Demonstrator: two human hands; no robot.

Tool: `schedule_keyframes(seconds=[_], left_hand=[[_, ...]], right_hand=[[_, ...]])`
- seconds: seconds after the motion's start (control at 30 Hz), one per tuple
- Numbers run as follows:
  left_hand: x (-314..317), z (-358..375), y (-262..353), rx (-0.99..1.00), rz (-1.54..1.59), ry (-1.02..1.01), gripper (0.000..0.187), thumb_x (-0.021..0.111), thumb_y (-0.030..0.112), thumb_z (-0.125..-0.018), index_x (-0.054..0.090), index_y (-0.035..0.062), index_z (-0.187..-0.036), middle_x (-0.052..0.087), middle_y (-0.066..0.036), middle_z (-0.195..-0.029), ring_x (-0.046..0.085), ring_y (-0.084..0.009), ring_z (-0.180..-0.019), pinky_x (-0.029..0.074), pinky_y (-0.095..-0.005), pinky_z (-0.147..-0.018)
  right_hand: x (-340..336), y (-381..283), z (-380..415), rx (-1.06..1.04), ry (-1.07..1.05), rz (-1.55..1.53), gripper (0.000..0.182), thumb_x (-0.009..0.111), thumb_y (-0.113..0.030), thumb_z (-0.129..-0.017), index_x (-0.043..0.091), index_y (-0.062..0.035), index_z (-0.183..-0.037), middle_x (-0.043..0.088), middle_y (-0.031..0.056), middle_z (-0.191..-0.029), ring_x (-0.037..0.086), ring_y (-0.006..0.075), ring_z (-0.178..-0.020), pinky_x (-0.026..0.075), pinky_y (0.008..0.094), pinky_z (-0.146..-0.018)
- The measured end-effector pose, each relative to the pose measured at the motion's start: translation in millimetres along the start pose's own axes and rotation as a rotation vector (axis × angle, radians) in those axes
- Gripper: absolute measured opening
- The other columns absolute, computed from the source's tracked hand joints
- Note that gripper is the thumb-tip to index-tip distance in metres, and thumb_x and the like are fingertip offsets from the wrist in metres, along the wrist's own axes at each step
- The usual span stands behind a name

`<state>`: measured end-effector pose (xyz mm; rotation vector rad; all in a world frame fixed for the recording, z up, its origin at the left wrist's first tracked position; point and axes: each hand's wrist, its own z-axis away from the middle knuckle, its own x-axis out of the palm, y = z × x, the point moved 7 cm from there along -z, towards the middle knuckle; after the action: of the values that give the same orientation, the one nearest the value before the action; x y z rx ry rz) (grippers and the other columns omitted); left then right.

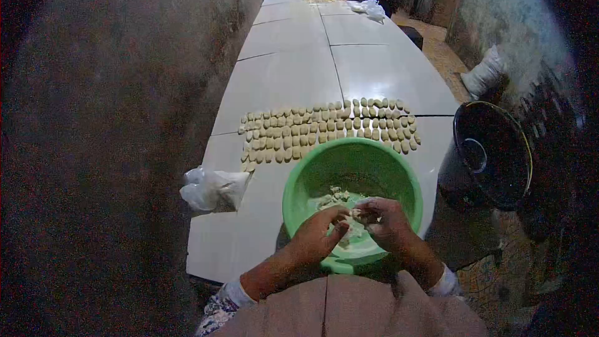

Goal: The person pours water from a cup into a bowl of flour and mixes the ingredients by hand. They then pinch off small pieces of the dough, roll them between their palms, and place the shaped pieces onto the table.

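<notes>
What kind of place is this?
Probably a small food-making workshop: rows of small pale pieces line a long tiled table, and two hands, left and right, work over a green basin.

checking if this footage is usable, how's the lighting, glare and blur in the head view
Head view: dim and grainy, darkest at the corners; pale glare on the far half of the table; wide-lens bowing at the edges; bowl readable, but the bit between the left hand and right hand too small and soft to make out.
</notes>
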<state>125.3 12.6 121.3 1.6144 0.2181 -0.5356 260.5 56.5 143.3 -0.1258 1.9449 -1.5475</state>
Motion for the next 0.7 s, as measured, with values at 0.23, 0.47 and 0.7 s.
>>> schedule_keyframes(seconds=[0.23,0.47,0.7], left_hand=[[10.8,-5.8,-12.4,-0.171,0.019,-0.039,0.040,0.034,0.036,-0.095,0.053,0.0017,-0.100,0.058,-0.019,-0.083,0.057,-0.0329,-0.080,0.044,-0.0398,-0.073],[12.8,-2.5,15.6,-0.089,0.202,-0.060,0.038,0.030,0.032,-0.096,0.052,0.0016,-0.087,0.048,-0.009,-0.065,0.047,-0.0200,-0.062,0.039,-0.0336,-0.061],[7.8,-1.4,2.2,-0.042,0.262,-0.023,0.036,0.034,0.031,-0.095,0.050,0.0004,-0.084,0.047,-0.010,-0.068,0.047,-0.0205,-0.064,0.039,-0.0330,-0.063]], right_hand=[[12.6,-13.3,-0.1,-0.053,-0.093,0.022,0.029,0.061,-0.002,-0.072,0.059,-0.0025,-0.100,0.061,0.0191,-0.088,0.060,0.0350,-0.082,0.049,0.0386,-0.074],[14.0,9.1,0.1,0.069,-0.134,0.113,0.018,0.060,-0.008,-0.081,0.058,0.0001,-0.097,0.062,0.0154,-0.081,0.061,0.0222,-0.073,0.048,0.0344,-0.067],[-1.5,28.8,-1.1,0.181,0.006,-0.370,0.017,0.055,-0.004,-0.084,0.054,0.0006,-0.101,0.058,0.0064,-0.083,0.053,0.0110,-0.070,0.046,0.0271,-0.062]])
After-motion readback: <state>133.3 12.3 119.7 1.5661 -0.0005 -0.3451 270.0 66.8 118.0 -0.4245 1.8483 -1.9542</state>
